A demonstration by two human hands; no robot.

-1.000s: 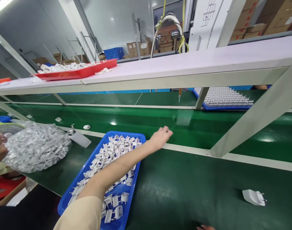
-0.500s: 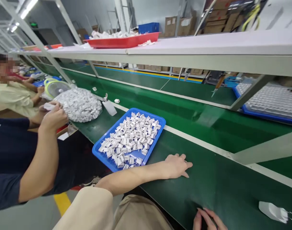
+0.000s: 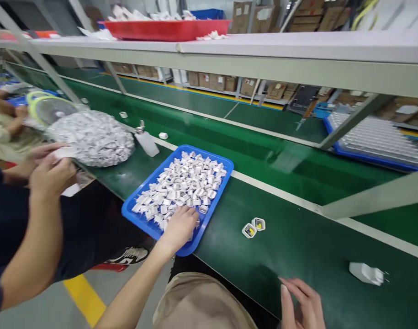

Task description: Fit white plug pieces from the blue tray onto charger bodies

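My left hand (image 3: 180, 226) reaches into the near end of a blue tray (image 3: 133, 214) heaped with several small white plug parts (image 3: 184, 183); its fingers curl down among the parts and what they grip is hidden. Two small white housings (image 3: 253, 227) with yellow insides lie on the green table (image 3: 298, 246) just right of the tray. My right hand (image 3: 303, 304) rests at the table's near edge, fingers stretched out and empty. A white charger body (image 3: 366, 273) lies to its right.
A co-worker's hands (image 3: 49, 171) at left hold a white piece beside a bag of white parts (image 3: 92, 137). A green conveyor belt (image 3: 202, 132) runs behind a white strip. A red tray (image 3: 167, 28) sits on the overhead shelf. A blue tray of arrayed parts (image 3: 376, 137) stands at right.
My left hand left the table and moved left into the blue tray. Two small housings now lie where it rested. My right hand came further into view.
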